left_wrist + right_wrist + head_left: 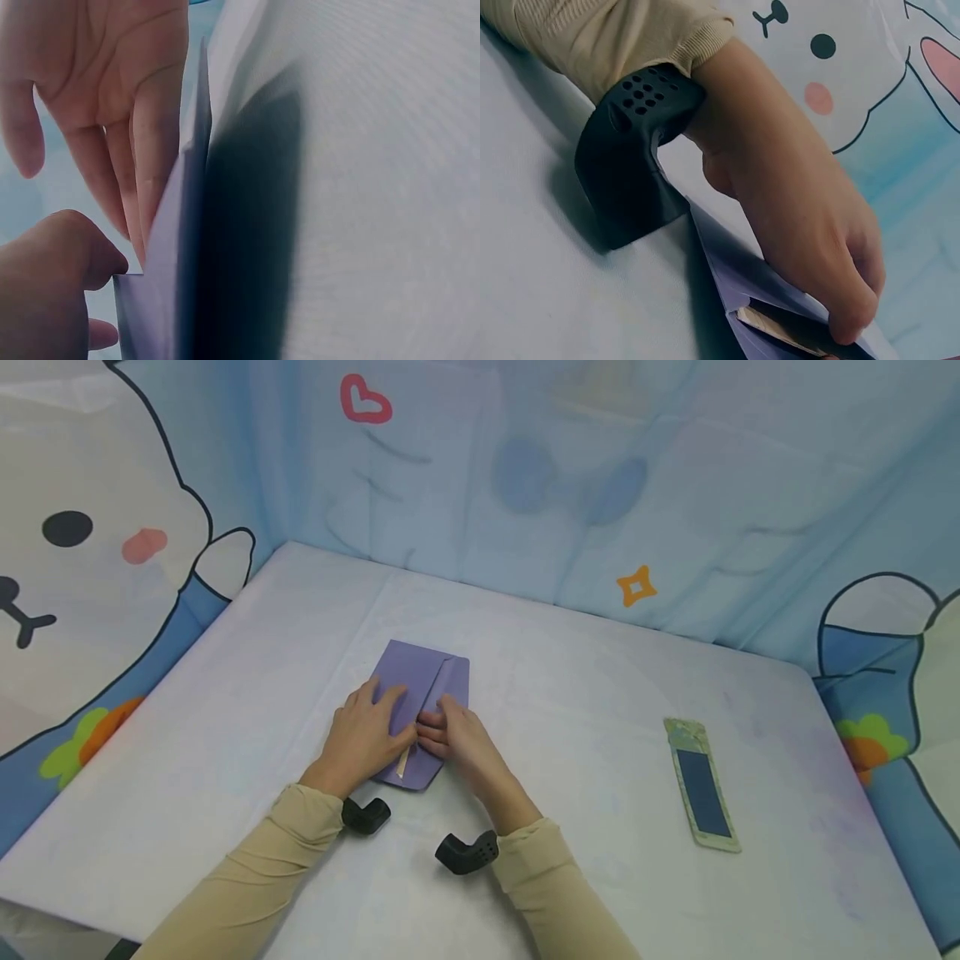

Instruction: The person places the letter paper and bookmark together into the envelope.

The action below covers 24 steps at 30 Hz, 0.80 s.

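A purple envelope (416,664) lies on the white-covered table, its long flap folded out along the right side. My left hand (360,739) lies over its left part, fingers on the paper. In the right wrist view, the thumb of that left hand (810,202) is at the gaping opening and pinches its edge. A narrow tan strip (402,763) shows in the opening. From the right, my right hand (465,743) reaches in with fingers nearly straight, tips at the flap. The left wrist view shows its palm and fingers (150,150) along the purple paper.
A narrow pale green patterned package (702,785) with a dark blue panel lies on the table to the right. Black wrist cameras (467,853) stick out at the sleeves. A printed blue curtain (480,485) stands behind the table (570,693).
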Each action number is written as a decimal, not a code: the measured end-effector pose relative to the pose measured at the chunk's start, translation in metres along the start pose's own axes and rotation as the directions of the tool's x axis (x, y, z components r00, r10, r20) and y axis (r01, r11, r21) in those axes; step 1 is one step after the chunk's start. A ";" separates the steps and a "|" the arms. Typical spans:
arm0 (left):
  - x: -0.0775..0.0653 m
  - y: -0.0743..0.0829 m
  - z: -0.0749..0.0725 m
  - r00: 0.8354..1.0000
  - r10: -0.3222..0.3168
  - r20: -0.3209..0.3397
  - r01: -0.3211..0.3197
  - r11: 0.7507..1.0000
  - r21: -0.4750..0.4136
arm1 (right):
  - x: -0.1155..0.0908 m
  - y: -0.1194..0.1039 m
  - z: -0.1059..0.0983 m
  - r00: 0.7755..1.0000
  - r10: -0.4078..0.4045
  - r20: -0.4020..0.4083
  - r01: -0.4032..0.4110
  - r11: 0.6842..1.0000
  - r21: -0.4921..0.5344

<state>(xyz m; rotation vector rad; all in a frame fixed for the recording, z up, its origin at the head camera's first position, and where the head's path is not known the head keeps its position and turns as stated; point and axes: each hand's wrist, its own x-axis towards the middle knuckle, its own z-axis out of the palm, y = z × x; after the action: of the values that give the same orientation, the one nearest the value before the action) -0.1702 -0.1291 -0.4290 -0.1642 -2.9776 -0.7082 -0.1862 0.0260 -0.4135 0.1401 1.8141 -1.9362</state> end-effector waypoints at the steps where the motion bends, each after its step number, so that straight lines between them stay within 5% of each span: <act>1: 0.000 0.000 0.000 1.000 0.000 0.001 0.000 1.000 0.000 | 0.000 0.000 0.000 1.000 0.010 0.009 -0.010 1.000 0.013; 11: 0.000 0.000 -0.001 1.000 -0.005 0.008 0.005 1.000 -0.001 | -0.005 -0.005 -0.014 0.983 0.113 0.141 -0.117 0.993 0.018; 24: -0.001 0.001 -0.002 1.000 -0.003 0.020 0.003 1.000 0.010 | 0.001 0.006 -0.009 0.973 0.131 0.192 -0.157 0.979 0.130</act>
<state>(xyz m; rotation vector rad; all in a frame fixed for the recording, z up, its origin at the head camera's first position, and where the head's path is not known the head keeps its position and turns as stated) -0.1695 -0.1287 -0.4272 -0.1672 -3.0008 -0.6968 -0.1872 0.0347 -0.4204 0.1339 1.5043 -1.9100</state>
